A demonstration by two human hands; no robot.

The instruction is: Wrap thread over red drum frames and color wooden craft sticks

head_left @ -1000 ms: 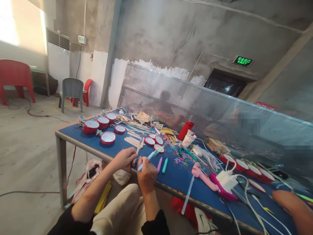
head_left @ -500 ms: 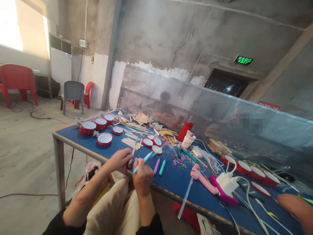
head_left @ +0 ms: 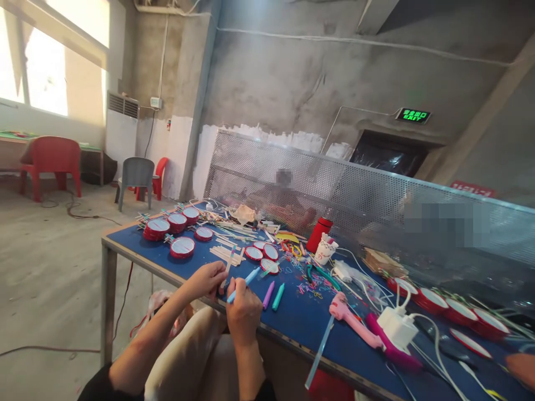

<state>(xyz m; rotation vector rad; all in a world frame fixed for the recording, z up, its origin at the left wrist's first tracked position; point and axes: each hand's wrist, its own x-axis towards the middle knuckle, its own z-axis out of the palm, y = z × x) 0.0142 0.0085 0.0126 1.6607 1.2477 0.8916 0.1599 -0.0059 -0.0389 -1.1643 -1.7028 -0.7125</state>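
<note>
My left hand point(head_left: 209, 279) is closed around a flat wooden craft stick point(head_left: 230, 260) with a bluish upper end, held upright near the table's front edge. Closed on a light blue marker point(head_left: 252, 275), my right hand point(head_left: 244, 305) is right beside it; whether the marker's lower end touches the stick I cannot tell. A purple marker point(head_left: 268, 295) and a teal marker point(head_left: 278, 297) lie just to the right. Beyond my hands sit several small red-rimmed discs point(head_left: 270, 267) and a row of loose craft sticks point(head_left: 225, 255).
At right lies a pink glue gun point(head_left: 355, 322), its clear glue stick point(head_left: 320, 353) overhanging the edge, near a white charger block point(head_left: 397, 327) with cables. Red-rimmed drums point(head_left: 182, 247) stand left. A red bottle point(head_left: 319, 235) and paper cup point(head_left: 325, 249) stand behind. Another person's hand point(head_left: 520, 365) shows at right.
My view has tilted upward, so the scene sits lower and slightly right. Both hands keep their hold, with little movement. The other person's hand shows less at the right edge.
</note>
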